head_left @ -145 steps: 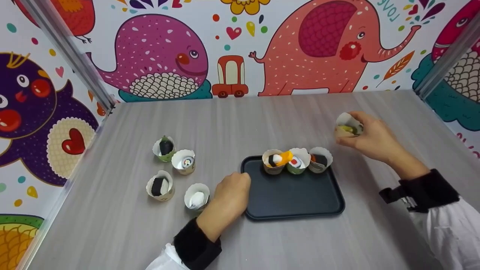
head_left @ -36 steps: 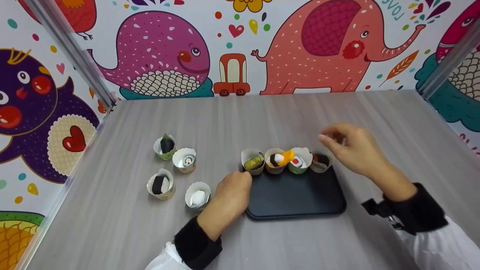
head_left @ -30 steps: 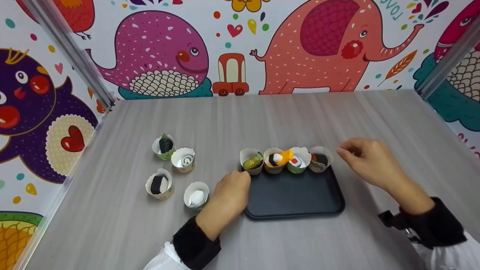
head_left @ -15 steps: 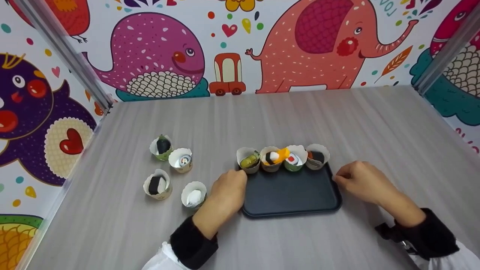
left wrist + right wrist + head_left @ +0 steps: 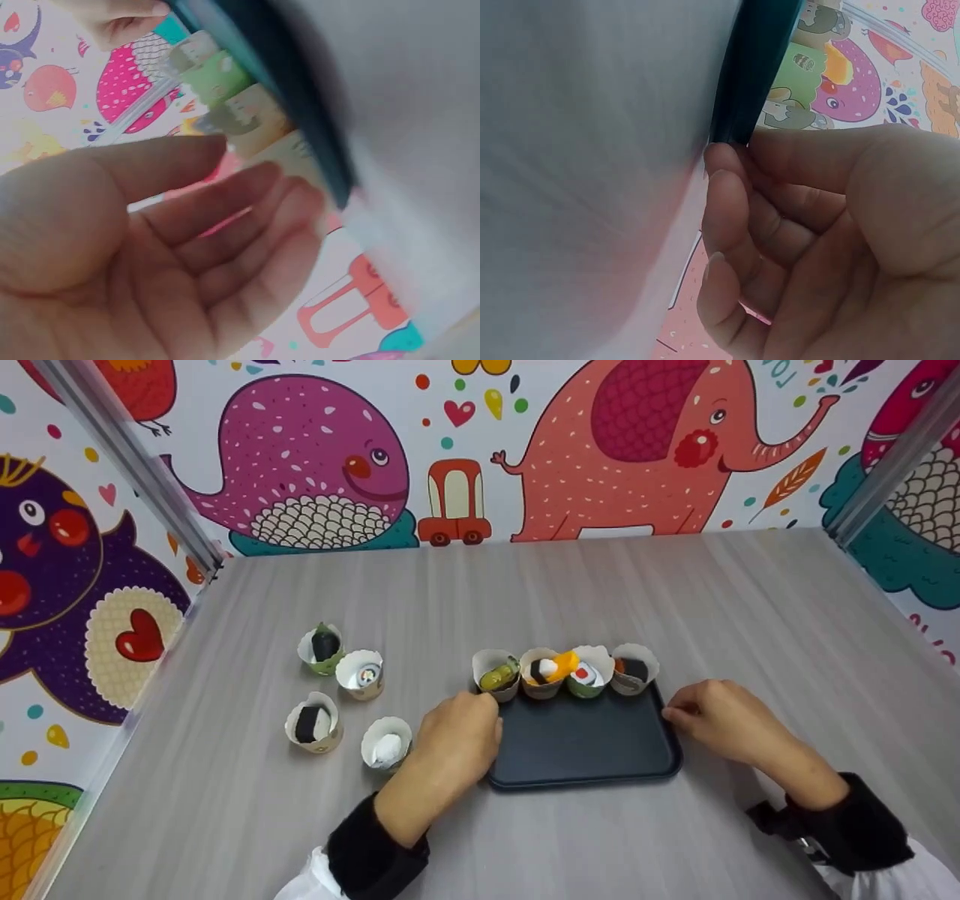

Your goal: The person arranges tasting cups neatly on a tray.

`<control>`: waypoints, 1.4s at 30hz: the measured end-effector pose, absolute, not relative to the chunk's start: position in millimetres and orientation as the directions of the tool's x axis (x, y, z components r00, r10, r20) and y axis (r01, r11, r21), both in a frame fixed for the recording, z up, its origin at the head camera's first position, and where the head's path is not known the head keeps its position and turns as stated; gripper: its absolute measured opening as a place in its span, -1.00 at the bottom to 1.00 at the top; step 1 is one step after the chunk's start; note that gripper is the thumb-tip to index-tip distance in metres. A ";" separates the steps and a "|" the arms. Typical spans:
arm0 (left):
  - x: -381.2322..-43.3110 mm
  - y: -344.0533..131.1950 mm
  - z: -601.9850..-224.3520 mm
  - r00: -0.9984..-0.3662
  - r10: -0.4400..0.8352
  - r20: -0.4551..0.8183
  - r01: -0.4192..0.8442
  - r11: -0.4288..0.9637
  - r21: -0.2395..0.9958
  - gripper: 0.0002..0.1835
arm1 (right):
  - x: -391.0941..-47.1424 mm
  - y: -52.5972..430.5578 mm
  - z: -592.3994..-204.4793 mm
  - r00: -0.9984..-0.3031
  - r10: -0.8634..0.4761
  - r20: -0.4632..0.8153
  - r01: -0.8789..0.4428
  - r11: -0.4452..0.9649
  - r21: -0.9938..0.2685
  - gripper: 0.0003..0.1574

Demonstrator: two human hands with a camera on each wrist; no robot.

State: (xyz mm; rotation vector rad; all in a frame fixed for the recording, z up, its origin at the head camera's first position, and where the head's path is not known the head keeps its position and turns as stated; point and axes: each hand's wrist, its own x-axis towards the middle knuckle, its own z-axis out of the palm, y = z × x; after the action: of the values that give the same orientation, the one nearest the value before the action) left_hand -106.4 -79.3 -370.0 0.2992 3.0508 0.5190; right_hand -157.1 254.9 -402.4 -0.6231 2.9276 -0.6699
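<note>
A dark tray [image 5: 585,742] lies on the table with a row of paper cups along its far edge. From left to right the cups hold a yellow-green piece [image 5: 498,675], a sushi piece with orange [image 5: 555,667], a round roll [image 5: 585,673] and a dark piece [image 5: 634,669]. My right hand [image 5: 731,724] pinches the tray's right rim between thumb and fingertips, as the right wrist view shows. Beside the left rim is my left hand [image 5: 457,739]; its thumb [image 5: 172,161] stands apart from the loosely bent fingers, with nothing held between them.
Left of the tray stand more paper cups: one with a toy eggplant [image 5: 325,645], one with a round roll [image 5: 367,675], one with a black-wrapped rice piece [image 5: 311,724] and one with a white piece [image 5: 387,748]. Cartoon-printed walls [image 5: 450,427] border the table.
The cup with the yellow-green piece, earlier in my right hand, now stands at the row's left end. My right hand has come down to the tray's right rim. My left hand has shifted slightly.
</note>
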 end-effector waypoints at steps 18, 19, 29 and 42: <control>-59.6 -161.1 -393.8 -0.945 0.133 0.298 0.242 0.899 0.364 0.07 | -152.5 258.2 -408.2 -0.915 -0.402 0.028 -0.377 0.828 -0.416 -0.91; -58.8 -165.6 -395.5 -0.953 0.112 0.282 0.220 0.896 0.385 0.11 | -152.8 258.0 -408.0 -0.915 -0.402 0.028 -0.377 0.828 -0.415 -0.91; -62.5 -185.4 -401.2 -0.998 0.041 0.038 0.055 0.834 0.549 0.18 | -154.2 257.4 -405.9 -0.918 -0.394 0.045 -0.377 0.831 -0.410 -0.91; -71.9 -191.8 -399.2 -0.998 0.047 -0.037 0.019 0.830 0.557 -0.20 | -155.4 252.7 -403.5 -0.918 -0.395 0.047 -0.377 0.827 -0.418 -0.91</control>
State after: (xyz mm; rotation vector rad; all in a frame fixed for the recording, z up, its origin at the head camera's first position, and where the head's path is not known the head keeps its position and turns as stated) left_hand -71.9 -191.8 -399.2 0.0533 2.9585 0.9000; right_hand -155.4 252.7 -403.5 -0.6259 2.9628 -0.6644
